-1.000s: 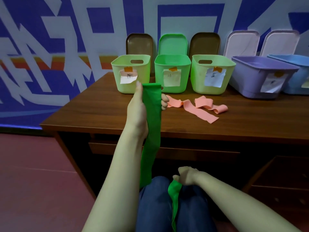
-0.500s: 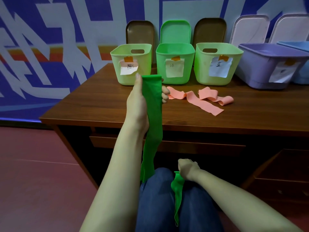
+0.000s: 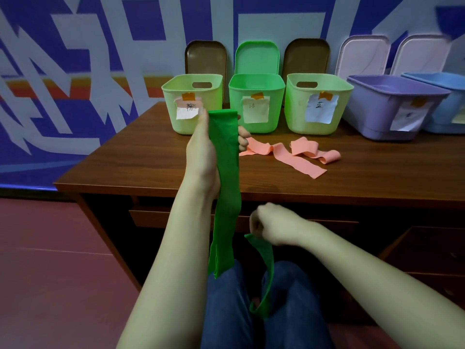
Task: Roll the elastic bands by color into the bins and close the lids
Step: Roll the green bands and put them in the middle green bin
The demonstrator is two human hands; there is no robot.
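My left hand [image 3: 203, 152] is raised over the table's front edge and grips the top of a long green elastic band [image 3: 225, 172], which hangs down to my lap. My right hand [image 3: 273, 226], lower and in front of the table edge, pinches the band's other end, which droops in a loop between my knees. A pink elastic band [image 3: 297, 154] lies loose and crumpled on the table. Behind it stand open bins: pale green [image 3: 192, 124], bright green [image 3: 256, 81], pale green [image 3: 318, 127], purple [image 3: 377, 122] and blue [image 3: 450, 81].
The lids lean upright against the wall behind the bins: two brown [image 3: 206, 56], one green [image 3: 256, 56], two pale pink [image 3: 362, 55]. Each bin carries a paper label. The wooden table [image 3: 141, 162] has a drawer below its front edge. My knees in blue jeans [image 3: 226, 311] are under the hands.
My right hand has risen from my lap toward the table edge, pulling the lower end of the green band up with it. My left hand keeps its grip in place.
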